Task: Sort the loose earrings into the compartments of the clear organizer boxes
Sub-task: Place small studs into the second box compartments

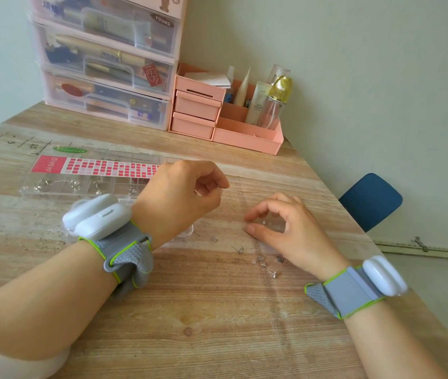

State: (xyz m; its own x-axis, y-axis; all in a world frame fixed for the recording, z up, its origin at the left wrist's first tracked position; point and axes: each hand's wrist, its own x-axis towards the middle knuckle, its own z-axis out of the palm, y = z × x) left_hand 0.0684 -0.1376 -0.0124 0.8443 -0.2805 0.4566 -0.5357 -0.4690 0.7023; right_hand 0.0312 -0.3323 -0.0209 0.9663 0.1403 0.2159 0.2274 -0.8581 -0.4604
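The left hand (187,192) is curled, and its thumb and forefinger pinch something small and shiny, probably one earring, at the fingertips. The right hand (280,228) is lowered onto the table (203,310) with thumb and forefinger bent toward each other around a tiny stud; I cannot tell if the tips already press on it or are only near it.

Just behind the right hand, on the side toward the person, lie the loose earrings (265,262), scattered and apart from each other. Far from the right hand, beyond the left hand, lies the clear organizer box (80,184), with several studs already in its near compartments. A sheet of red stickers (102,165) lies on it.

I judge these earrings to be very light, stiff and slippery, with thin posts that may bend. It is better to take one by the head with the fingertips, not by the post. One that slips could roll and be hard to find on the wood grain.
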